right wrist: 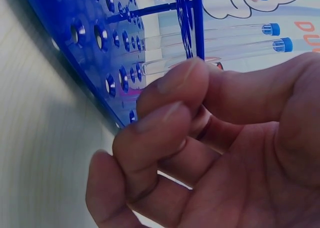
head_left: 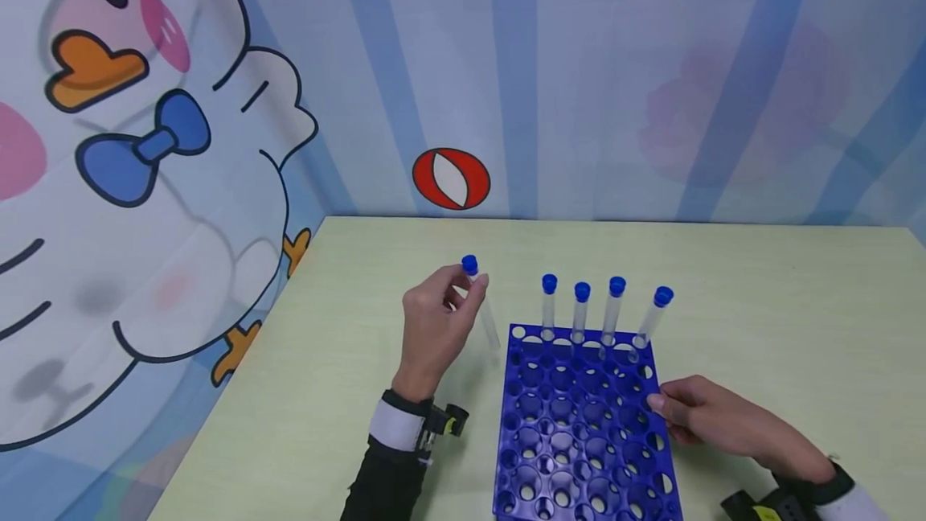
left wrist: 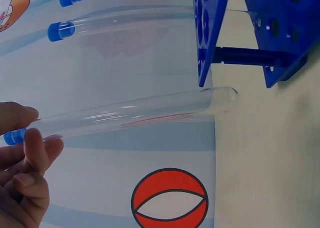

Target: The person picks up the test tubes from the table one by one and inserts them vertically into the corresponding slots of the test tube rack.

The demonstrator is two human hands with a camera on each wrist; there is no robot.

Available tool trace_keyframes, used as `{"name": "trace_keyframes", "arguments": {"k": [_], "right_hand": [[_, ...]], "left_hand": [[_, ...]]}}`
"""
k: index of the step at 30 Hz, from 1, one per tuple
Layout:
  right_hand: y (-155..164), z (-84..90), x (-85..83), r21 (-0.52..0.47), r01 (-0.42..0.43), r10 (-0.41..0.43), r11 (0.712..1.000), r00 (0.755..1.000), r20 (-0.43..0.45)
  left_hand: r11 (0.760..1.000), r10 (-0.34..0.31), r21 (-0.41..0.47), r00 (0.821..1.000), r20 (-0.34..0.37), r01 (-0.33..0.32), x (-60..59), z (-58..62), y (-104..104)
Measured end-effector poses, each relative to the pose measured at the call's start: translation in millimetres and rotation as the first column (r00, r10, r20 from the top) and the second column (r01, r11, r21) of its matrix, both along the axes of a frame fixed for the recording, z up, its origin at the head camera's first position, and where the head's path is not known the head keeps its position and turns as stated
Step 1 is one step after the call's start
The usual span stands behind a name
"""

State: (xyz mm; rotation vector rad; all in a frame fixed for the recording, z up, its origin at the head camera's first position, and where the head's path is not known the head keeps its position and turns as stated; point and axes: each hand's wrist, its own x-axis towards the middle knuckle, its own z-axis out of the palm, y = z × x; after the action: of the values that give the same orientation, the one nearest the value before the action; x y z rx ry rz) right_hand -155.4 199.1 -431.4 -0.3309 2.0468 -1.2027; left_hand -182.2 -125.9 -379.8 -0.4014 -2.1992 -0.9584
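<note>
Spanning the pale green surface point(head_left: 760, 304), a blue rack point(head_left: 586, 424) carries four capped tubes point(head_left: 581, 312) in its far row. Touching the rack's right edge, the right hand point(head_left: 712, 420) rests with fingers curled, gripping nothing. Beside the rack's left corner, the left hand point(head_left: 434, 328) pinches a clear blue-capped tube point(head_left: 483, 308), slightly tilted.

The rack point(head_left: 586, 424) runs off the head view's bottom edge; the right hand point(right wrist: 210, 148) perhaps touches it, contact hidden.
</note>
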Motion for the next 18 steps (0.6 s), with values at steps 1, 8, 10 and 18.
{"name": "trace_keyframes", "arguments": {"k": [1, 8, 10, 18], "right_hand": [[0, 0.0, -0.2, 0.0, 0.0, 0.0, 1.0, 1.0, 0.001], [0, -0.7, -0.4, -0.011, -0.006, 0.006, 1.0, 1.0, 0.004], [0, -0.5, -0.2, -0.011, -0.007, 0.007, 1.0, 1.0, 0.004], [2, -0.6, 0.2, -0.019, -0.006, 0.006, 1.0, 1.0, -0.007]], "left_hand": [[1.0, 0.0, 0.0, 1.0, -0.009, 0.0, -0.7, 0.7, 1], [1.0, 0.017, 0.015, 0.998, -0.062, -0.017, -4.9, 6.0, 6], [1.0, 0.017, 0.021, 0.997, -0.08, -0.015, -5.7, 8.5, 8], [0.999, -0.013, 0.035, 0.99, -0.14, 0.018, -6.7, 16.8, 17]]}}
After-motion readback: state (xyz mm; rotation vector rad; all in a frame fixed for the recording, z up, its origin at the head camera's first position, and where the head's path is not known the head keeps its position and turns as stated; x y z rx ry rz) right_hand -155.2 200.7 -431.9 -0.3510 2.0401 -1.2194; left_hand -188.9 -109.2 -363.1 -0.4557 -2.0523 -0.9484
